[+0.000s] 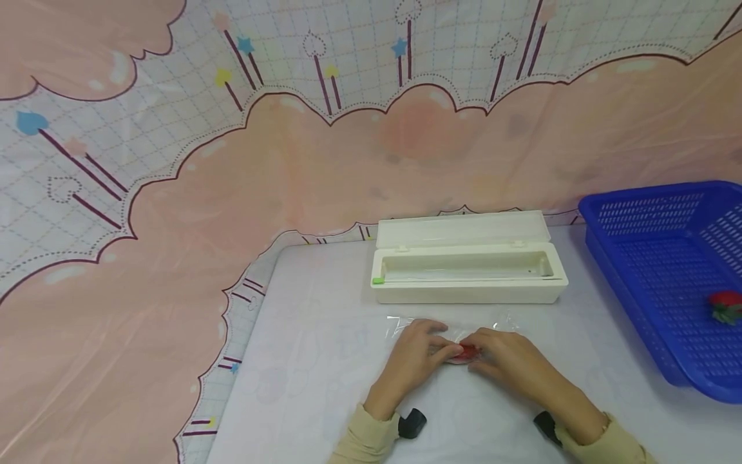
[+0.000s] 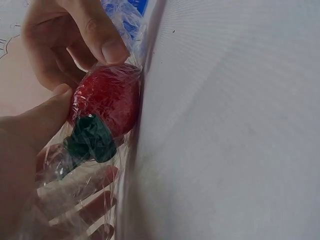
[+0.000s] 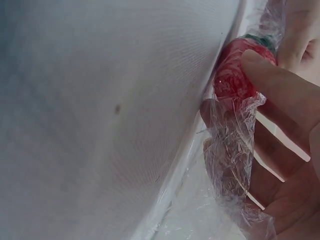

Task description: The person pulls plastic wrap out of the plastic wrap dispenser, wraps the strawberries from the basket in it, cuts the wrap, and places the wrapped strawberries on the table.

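Observation:
A red strawberry [image 1: 466,354] with a green leafy top [image 2: 91,139], wrapped in clear cling film [image 3: 229,145], lies on the white tabletop between both hands. My left hand [image 1: 413,361] pinches it from the left, thumb against its side and the other fingers behind the film. From the right, my right hand [image 1: 513,362] holds it too, its thumb pressing on the red flesh in the right wrist view. Loose crumpled film trails from both ends of the strawberry and overlaps the fingers. Parts of the fingertips are hidden behind fruit and film.
Just beyond the hands stands a long white cling film dispenser [image 1: 469,293], lid raised, with a green piece [image 1: 378,280] at its left. On the right, a blue plastic basket [image 1: 632,309] holds another strawberry [image 1: 726,305]. A patterned cloth [image 1: 324,167] hangs behind.

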Motion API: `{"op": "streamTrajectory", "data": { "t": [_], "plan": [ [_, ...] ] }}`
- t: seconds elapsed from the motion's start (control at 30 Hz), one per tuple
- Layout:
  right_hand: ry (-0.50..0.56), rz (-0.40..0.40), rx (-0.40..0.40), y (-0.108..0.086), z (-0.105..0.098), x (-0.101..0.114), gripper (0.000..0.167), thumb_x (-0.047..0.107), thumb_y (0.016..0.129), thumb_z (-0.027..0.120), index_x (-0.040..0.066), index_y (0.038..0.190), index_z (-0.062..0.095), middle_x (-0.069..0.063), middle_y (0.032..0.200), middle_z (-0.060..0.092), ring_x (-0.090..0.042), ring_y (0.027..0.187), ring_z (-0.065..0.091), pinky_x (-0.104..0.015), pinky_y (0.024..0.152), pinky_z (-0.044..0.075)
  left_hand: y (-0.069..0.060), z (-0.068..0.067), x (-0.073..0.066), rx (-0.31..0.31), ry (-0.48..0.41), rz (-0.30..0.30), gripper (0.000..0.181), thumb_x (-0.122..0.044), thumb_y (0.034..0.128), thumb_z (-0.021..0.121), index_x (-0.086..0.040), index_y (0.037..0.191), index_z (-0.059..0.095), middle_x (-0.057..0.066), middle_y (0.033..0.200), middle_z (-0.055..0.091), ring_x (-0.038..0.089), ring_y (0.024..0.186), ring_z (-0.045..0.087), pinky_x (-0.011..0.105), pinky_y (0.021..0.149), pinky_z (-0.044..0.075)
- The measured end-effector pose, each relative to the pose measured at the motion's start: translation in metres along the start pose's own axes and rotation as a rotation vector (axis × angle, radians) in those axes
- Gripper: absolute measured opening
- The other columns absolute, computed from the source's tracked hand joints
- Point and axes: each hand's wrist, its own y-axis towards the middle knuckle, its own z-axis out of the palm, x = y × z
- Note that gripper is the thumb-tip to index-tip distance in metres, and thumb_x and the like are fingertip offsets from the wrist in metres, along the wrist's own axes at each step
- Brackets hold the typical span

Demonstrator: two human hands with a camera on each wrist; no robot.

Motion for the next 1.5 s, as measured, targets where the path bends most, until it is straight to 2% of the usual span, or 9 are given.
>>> {"op": "streamTrajectory", "data": {
  "t": [0.17, 0.3, 0.53, 0.63, 0.8, 0.97, 1.1, 1.27, 1.5],
  "plan": [
    [0.007, 0.007, -0.001, 0.003, 0.001, 0.0, 0.024, 0.018, 0.079, 0.082, 0.019, 0.101, 0.074, 0.012, 0.093, 0.071, -0.007, 0.082, 0.067, -0.033, 0.069, 0.054, 0.0, 0.0, 0.0, -0.004, 0.018, -0.013, 0.03, -0.05, 0.0917, 0.064, -0.023, 0.092, 0.08, -0.003, 0.119, 0.07, 0.016, 0.119, 0.059, 0.035, 0.103, 0.045],
    [0.008, 0.021, 0.008, 0.005, 0.003, 0.001, 0.019, 0.019, 0.08, 0.081, 0.019, 0.099, 0.075, 0.014, 0.089, 0.07, -0.004, 0.079, 0.065, -0.031, 0.068, 0.053, -0.001, -0.001, 0.0, -0.013, 0.004, -0.024, 0.03, -0.05, 0.0913, 0.065, -0.024, 0.095, 0.079, -0.003, 0.117, 0.07, 0.015, 0.117, 0.06, 0.034, 0.101, 0.047],
    [0.009, 0.006, -0.002, 0.005, 0.004, 0.001, 0.02, 0.02, 0.081, 0.081, 0.019, 0.101, 0.076, 0.013, 0.092, 0.072, -0.007, 0.083, 0.069, -0.035, 0.071, 0.055, -0.005, -0.008, 0.001, -0.112, -0.089, 0.049, 0.024, -0.038, 0.089, 0.072, -0.019, 0.103, 0.074, -0.006, 0.111, 0.07, 0.011, 0.109, 0.063, 0.027, 0.097, 0.049],
    [0.018, 0.003, 0.002, 0.006, 0.004, 0.0, 0.019, 0.021, 0.082, 0.08, 0.018, 0.101, 0.077, 0.013, 0.09, 0.071, -0.007, 0.082, 0.068, -0.034, 0.071, 0.055, -0.008, -0.013, -0.001, -0.133, -0.075, 0.076, 0.027, -0.035, 0.0851, 0.077, -0.018, 0.106, 0.074, -0.007, 0.112, 0.07, 0.01, 0.109, 0.063, 0.026, 0.097, 0.049],
    [0.041, 0.0, 0.017, 0.006, 0.003, -0.003, 0.02, 0.018, 0.084, 0.078, 0.014, 0.103, 0.076, 0.014, 0.086, 0.068, -0.003, 0.078, 0.063, -0.031, 0.07, 0.053, -0.01, -0.017, -0.006, -0.096, -0.009, 0.13, 0.038, -0.036, 0.08, 0.082, -0.019, 0.112, 0.074, -0.008, 0.111, 0.072, 0.006, 0.105, 0.066, 0.021, 0.093, 0.05],
    [0.088, 0.025, 0.063, 0.008, 0.002, -0.004, 0.02, 0.017, 0.087, 0.075, 0.013, 0.106, 0.076, 0.015, 0.085, 0.065, 0.002, 0.075, 0.056, -0.027, 0.067, 0.05, -0.01, -0.011, -0.005, -0.078, 0.063, 0.161, 0.04, -0.032, 0.0761, 0.086, -0.021, 0.113, 0.074, -0.011, 0.105, 0.073, 0.002, 0.098, 0.066, 0.017, 0.088, 0.05],
    [0.106, 0.055, 0.085, 0.009, 0.003, -0.006, 0.021, 0.017, 0.088, 0.074, 0.011, 0.108, 0.076, 0.014, 0.084, 0.064, 0.003, 0.073, 0.052, -0.025, 0.065, 0.047, -0.008, -0.008, -0.005, -0.076, 0.095, 0.151, 0.042, -0.03, 0.0751, 0.086, -0.02, 0.114, 0.074, -0.01, 0.104, 0.073, 0.004, 0.097, 0.067, 0.018, 0.087, 0.05],
    [0.118, 0.066, 0.088, 0.01, 0.002, -0.006, 0.022, 0.017, 0.088, 0.074, 0.01, 0.109, 0.075, 0.014, 0.084, 0.063, 0.003, 0.071, 0.049, -0.024, 0.063, 0.045, -0.006, -0.009, -0.004, -0.053, 0.081, 0.123, 0.041, -0.029, 0.0762, 0.085, -0.02, 0.114, 0.074, -0.01, 0.103, 0.073, 0.005, 0.096, 0.067, 0.019, 0.086, 0.05],
    [0.015, 0.028, -0.013, 0.011, 0.005, -0.004, 0.024, 0.015, 0.081, 0.081, 0.012, 0.105, 0.076, 0.009, 0.092, 0.065, -0.004, 0.08, 0.06, -0.028, 0.071, 0.054, -0.004, -0.008, -0.001, -0.023, 0.045, 0.092, 0.039, -0.033, 0.0805, 0.08, -0.017, 0.116, 0.074, -0.008, 0.102, 0.073, 0.005, 0.096, 0.066, 0.018, 0.084, 0.051]
  ]
}}
